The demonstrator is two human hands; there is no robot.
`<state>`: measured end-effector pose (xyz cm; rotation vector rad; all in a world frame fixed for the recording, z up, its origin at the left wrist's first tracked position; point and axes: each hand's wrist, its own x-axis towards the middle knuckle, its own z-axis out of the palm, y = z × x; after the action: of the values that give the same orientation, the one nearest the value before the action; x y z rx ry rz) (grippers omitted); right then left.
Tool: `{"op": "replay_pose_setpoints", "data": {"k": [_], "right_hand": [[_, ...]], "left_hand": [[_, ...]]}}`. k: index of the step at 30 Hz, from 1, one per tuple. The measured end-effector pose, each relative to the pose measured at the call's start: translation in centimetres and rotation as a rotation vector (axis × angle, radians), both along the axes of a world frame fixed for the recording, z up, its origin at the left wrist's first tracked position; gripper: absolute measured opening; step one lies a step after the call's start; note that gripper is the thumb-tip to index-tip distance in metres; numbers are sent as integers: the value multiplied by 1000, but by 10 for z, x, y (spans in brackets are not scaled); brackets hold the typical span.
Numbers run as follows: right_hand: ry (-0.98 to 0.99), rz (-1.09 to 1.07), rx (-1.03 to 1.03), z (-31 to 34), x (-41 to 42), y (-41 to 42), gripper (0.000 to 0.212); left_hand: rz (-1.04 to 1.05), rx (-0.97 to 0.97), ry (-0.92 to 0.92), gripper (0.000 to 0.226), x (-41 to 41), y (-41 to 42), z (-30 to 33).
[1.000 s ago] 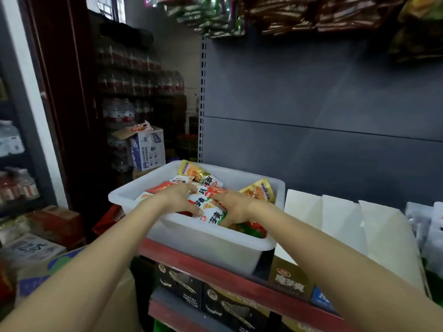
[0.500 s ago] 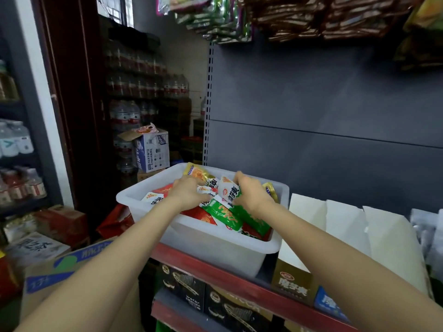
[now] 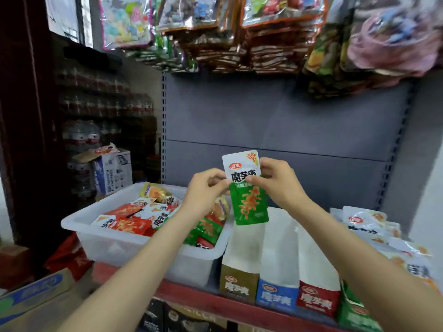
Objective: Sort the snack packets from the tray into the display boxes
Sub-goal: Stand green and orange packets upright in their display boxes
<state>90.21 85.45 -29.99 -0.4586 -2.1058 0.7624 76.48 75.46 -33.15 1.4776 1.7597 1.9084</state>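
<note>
A white tray point(image 3: 100, 238) at left holds red, green and yellow snack packets point(image 3: 134, 219); the left hand point(image 3: 206, 191) and right hand point(image 3: 275, 183) pinch an upright green-and-white packet point(image 3: 247, 188) above it, beside four display boxes point(image 3: 278, 279) with olive, blue, red and green fronts.

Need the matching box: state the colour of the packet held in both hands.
White top, green bottom: the packet, seen in the head view.
</note>
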Motion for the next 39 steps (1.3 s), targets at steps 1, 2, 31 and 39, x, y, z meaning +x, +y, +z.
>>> {"op": "replay_pose_setpoints", "data": {"k": [1,2,31,39], "right_hand": [[17,-7,-4,4,16,5,11],[45,-21,-10,8,32,12,14],[208,-231,-33,-50,196,75,60],[7,-382,186,-41,189,71,45]], "left_hand": [[-33,31,-23,15,14,8,5],[-64,52,-49,15,29,16,9],[-312,-378,-109,37,186,104,-17],[-298,-356,-125,25,189,101,-16]]}}
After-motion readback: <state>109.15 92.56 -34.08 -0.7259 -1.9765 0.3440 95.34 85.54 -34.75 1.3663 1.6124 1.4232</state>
